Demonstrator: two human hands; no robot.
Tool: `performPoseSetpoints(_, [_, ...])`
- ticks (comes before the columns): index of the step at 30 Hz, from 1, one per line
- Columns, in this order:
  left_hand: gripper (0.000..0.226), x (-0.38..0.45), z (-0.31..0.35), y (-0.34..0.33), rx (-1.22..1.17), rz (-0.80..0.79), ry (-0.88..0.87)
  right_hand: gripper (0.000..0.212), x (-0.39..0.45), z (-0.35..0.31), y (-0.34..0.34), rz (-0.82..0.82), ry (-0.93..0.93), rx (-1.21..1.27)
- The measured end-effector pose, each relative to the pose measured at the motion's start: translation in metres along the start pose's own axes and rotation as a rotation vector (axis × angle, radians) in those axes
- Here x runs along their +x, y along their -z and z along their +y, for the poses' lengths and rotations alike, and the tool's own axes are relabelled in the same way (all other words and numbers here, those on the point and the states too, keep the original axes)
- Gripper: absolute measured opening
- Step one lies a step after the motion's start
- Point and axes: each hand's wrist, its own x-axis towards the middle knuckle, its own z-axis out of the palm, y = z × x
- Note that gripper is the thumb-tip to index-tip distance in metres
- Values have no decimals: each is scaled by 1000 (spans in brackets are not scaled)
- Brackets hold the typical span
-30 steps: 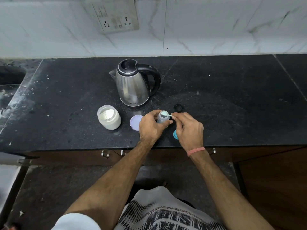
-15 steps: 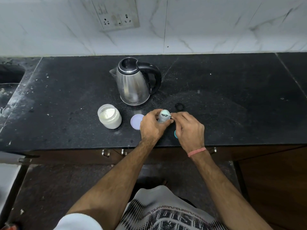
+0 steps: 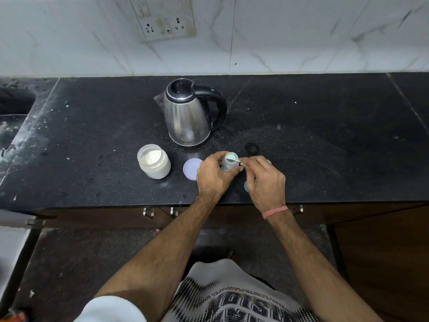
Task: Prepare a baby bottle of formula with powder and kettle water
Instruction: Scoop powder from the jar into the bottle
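Observation:
A small open baby bottle (image 3: pixel 228 162) stands on the black counter (image 3: pixel 325 147), and my left hand (image 3: pixel 214 174) grips its body. My right hand (image 3: pixel 264 180) pinches a small spoon (image 3: pixel 233 160) whose bowl lies over the bottle's mouth. An open jar of white powder (image 3: pixel 153 164) sits to the left, with its pale purple lid (image 3: pixel 192 168) flat between jar and bottle. The steel kettle (image 3: pixel 189 112) with a black handle stands behind, lid shut. A teal bottle cap (image 3: pixel 245 186) peeks out under my right hand.
A small black ring (image 3: pixel 251 148) lies on the counter just behind my right hand. A wall socket (image 3: pixel 162 18) sits above the kettle. A sink (image 3: pixel 11 105) edge is at the far left. Cabinet handles (image 3: pixel 160 211) show under the counter's front edge.
My hands have stayed at the bottle; the spoon tip has shifted a little over its mouth. The camera has drifted slightly.

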Motion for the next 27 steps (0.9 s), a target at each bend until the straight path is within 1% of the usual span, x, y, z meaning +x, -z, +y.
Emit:
performPoseSetpoints(3, [62, 1, -2, -1, 5, -2, -1, 19, -3, 0, 0, 8, 0, 6])
performPoseSetpoints(10, [58, 1, -3, -2, 24, 3, -7, 17, 6, -3, 3, -30, -37, -14])
performPoseSetpoints(19, [58, 3, -2, -1, 49, 0, 0, 16, 2, -1, 2, -21, -42, 20])
performPoseSetpoints(23, [57, 4, 0, -1, 52, 2, 20, 13, 6, -6, 5, -13, -98, 60])
performPoseSetpoints(27, [56, 5, 1, -3, 39, 2, 31, 10, 15, -10, 7, -17, -245, 153])
